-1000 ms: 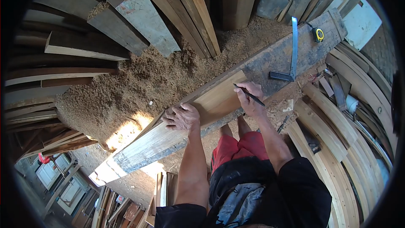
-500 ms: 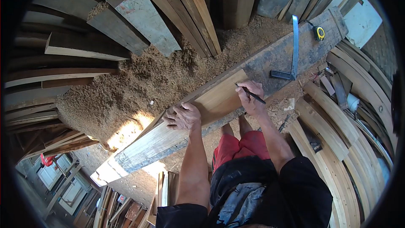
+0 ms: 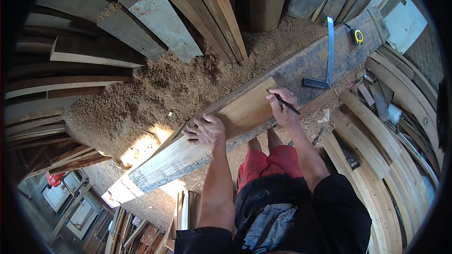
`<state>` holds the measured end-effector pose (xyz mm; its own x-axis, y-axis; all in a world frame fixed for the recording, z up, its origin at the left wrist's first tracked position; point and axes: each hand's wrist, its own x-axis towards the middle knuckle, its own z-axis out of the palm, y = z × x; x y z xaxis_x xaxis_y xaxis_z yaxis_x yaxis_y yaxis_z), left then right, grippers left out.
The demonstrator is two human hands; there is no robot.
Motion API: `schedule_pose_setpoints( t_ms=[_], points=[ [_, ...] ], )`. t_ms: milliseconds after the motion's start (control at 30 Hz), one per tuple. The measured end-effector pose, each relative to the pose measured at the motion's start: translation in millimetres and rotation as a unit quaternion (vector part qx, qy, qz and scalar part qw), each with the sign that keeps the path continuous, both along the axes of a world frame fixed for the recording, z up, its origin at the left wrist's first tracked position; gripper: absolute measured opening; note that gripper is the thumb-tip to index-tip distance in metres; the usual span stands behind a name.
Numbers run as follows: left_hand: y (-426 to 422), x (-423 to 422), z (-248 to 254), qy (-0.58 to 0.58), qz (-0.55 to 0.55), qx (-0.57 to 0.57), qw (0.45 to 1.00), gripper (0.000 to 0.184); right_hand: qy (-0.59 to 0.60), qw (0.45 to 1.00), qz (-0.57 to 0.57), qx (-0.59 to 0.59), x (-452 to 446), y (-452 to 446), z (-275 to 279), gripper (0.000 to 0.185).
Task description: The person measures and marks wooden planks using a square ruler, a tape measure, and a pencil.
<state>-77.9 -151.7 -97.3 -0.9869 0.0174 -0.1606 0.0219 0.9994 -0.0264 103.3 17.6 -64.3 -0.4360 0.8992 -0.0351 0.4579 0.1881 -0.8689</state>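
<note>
A pale wooden board (image 3: 252,106) lies lengthwise on a long, worn workbench plank (image 3: 301,68). My left hand (image 3: 205,129) bears down on the board, its fingers bent over the far edge and holding it. In my right hand (image 3: 284,108) a slim black pencil (image 3: 288,105) is pinched, its tip near the board's right end. Whether the tip touches the wood cannot be made out. Right of that hand, a try square (image 3: 328,61) rests on the bench with its blade pointing away from me. Farther along sits a yellow and black tape measure (image 3: 357,36).
Sawdust (image 3: 155,84) is heaped beyond the bench. Upright planks (image 3: 216,14) lean along the far side. Stacked curved-looking boards (image 3: 372,146) lie close on my right, and more timber (image 3: 127,230) is at lower left.
My right hand with the pencil has shifted slightly to the right and up, toward the board's end. My left hand stays in place on the board.
</note>
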Motion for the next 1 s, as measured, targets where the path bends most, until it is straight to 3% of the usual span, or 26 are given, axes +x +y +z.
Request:
schedule_pose_setpoints(
  t_ms=[433,567,700,900,1000],
  points=[
    [0,0,0,-0.01,-0.001,-0.002,1.0,0.053,-0.017,0.991,0.107,0.082,7,-4,1,0.012],
    [-2,-1,-3,-0.001,-0.001,0.002,1.0,0.051,0.01,0.999,-0.005,0.052,15,4,-12,0.01],
    [2,-1,1,-0.008,0.006,0.004,1.0,0.048,-0.01,1.0,-0.014,0.012,16,3,-8,0.009],
    [-1,0,0,0.002,-0.005,0.011,1.0,0.047,0.078,0.986,-0.082,-0.125,19,1,1,0.029],
    [-2,0,-2,0.005,-0.005,0.008,1.0,0.048,0.087,0.981,-0.13,-0.118,32,14,11,0.038]
  ],
)
